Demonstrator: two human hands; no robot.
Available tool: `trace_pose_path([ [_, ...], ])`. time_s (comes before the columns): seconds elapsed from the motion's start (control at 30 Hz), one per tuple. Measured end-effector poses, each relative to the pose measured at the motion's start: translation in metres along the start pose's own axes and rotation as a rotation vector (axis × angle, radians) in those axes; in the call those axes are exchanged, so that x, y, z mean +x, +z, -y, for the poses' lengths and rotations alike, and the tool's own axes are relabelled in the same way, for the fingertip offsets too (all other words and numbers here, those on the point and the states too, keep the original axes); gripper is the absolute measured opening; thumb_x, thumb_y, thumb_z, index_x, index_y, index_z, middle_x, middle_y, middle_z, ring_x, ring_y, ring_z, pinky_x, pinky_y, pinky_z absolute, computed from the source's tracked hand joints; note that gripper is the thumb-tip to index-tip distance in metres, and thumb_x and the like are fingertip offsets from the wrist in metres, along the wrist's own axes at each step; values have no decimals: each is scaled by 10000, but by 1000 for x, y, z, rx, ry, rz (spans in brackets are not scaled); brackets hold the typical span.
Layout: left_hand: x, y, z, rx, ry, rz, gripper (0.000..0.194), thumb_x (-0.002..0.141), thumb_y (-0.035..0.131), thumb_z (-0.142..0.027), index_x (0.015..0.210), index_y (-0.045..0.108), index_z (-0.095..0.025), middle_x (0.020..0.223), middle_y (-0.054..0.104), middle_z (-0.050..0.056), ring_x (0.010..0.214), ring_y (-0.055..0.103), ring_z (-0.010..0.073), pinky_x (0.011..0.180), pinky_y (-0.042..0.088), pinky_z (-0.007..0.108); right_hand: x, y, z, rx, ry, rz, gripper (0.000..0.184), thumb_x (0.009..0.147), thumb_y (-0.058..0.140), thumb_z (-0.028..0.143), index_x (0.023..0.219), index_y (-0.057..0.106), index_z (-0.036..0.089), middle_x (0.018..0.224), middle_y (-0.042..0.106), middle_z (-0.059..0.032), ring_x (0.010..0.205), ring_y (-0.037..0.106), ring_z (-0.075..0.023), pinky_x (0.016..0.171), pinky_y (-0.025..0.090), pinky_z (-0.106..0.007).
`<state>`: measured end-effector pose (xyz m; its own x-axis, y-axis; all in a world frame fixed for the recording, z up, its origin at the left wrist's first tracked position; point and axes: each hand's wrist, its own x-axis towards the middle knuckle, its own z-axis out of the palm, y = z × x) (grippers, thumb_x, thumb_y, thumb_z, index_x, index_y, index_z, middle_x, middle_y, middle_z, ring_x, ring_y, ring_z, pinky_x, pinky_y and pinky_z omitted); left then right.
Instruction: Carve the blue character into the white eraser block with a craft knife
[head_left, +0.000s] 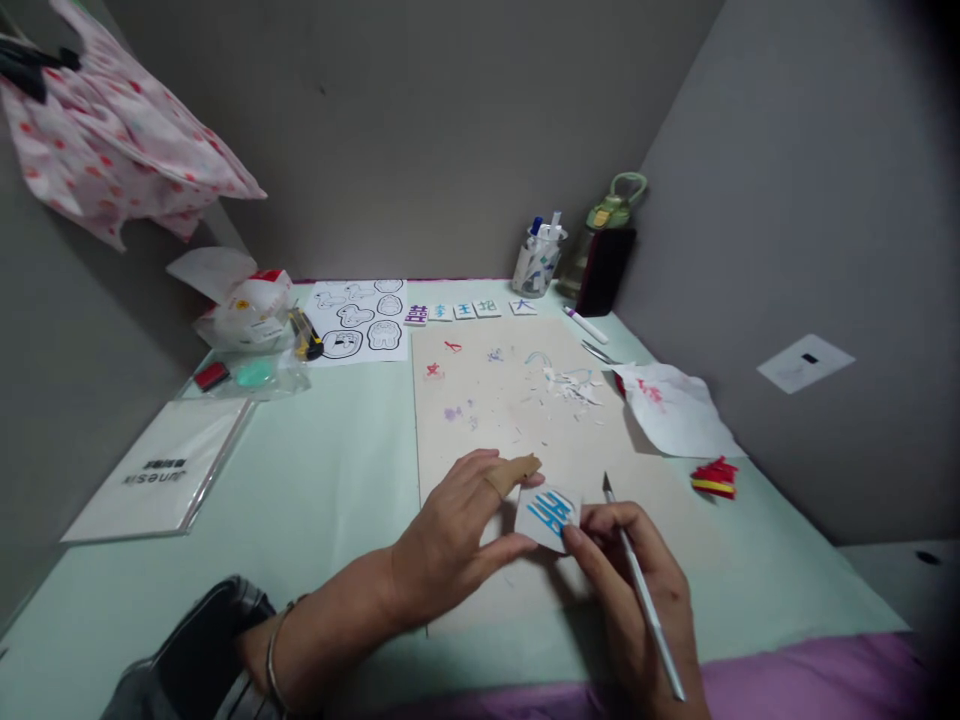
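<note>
A small white rubber carving block (550,514) with blue character strokes is tilted above the beige board (480,480). My left hand (457,530) pinches its left edge between thumb and fingers, and a tan finger cover (516,473) wraps one fingertip. Between the fingers of my right hand (637,580) rests a slim silver craft knife (646,608), its blade pointing up and away from the block. My right thumb and a finger also grip the block's right edge. White shavings (574,388) and ink smudges lie on the board beyond my hands.
Several small lettered blocks (463,311) line the board's far edge. Behind are a pen cup (538,262), a bottle (600,240) and a phone (609,270). Crumpled paper (675,410) and red strips (715,478) lie right; a yellow-black cutter (306,334) and packaged sheets (161,465) left.
</note>
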<state>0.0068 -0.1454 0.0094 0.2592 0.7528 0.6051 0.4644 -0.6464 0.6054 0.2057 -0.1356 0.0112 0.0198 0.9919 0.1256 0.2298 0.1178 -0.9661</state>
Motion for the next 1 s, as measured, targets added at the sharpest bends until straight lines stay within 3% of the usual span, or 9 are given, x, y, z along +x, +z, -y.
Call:
trace_pose_path([
  [0.1,0,0,-5,59,-47,-74,557,975,670,-236,1470,423,-168,1288,631,146,1172,569,280,1007,524,478,-1,3,-1,7,23,-31,276,805,777,399,777,574,214,766,641,-6,648,612,-150,593,502,-239],
  [0.2,0,1,-13,-52,-114,-123,545,973,658,-174,1466,429,-203,1082,685,77,986,642,217,898,574,381,-3,9,1,12,24,-81,286,785,790,415,778,591,210,744,631,-4,626,595,-148,573,492,-238],
  [0.3,-1,5,-17,-201,-196,-110,559,965,654,-136,1464,424,-236,956,711,15,893,679,175,923,579,354,-6,16,5,27,16,-112,285,769,796,415,767,598,210,715,620,3,614,599,-150,559,497,-238],
  [0.43,-1,9,-15,-287,-376,-133,584,919,671,-81,1444,444,-201,932,733,10,859,704,162,906,595,341,-9,22,11,42,3,-121,288,754,809,407,736,603,208,704,627,1,599,596,-145,544,496,-232],
  [0.53,0,9,-13,-318,-424,-145,584,903,679,-78,1433,456,-178,916,747,9,854,718,158,878,611,323,-10,23,11,47,-6,-117,284,767,795,409,733,594,212,689,612,11,584,579,-135,531,486,-223],
  [0.63,-1,9,-12,-298,-403,-164,550,930,669,-131,1437,461,-180,904,756,12,837,732,156,858,632,318,-10,23,11,39,-11,-105,272,779,788,404,751,596,213,696,609,14,600,580,-137,548,491,-228],
  [0.8,-4,10,-9,-92,-197,-179,421,1010,612,-234,1415,497,-218,890,757,20,791,742,161,839,655,336,-12,23,11,20,-20,-83,261,794,781,396,752,597,215,673,592,23,581,563,-134,541,487,-234],
  [1.0,-5,12,-9,53,-91,-186,430,1039,570,-247,1451,460,-187,902,764,41,832,750,177,832,660,334,-13,25,10,0,-51,-80,246,813,761,389,753,592,221,652,593,30,555,557,-124,519,482,-221],
])
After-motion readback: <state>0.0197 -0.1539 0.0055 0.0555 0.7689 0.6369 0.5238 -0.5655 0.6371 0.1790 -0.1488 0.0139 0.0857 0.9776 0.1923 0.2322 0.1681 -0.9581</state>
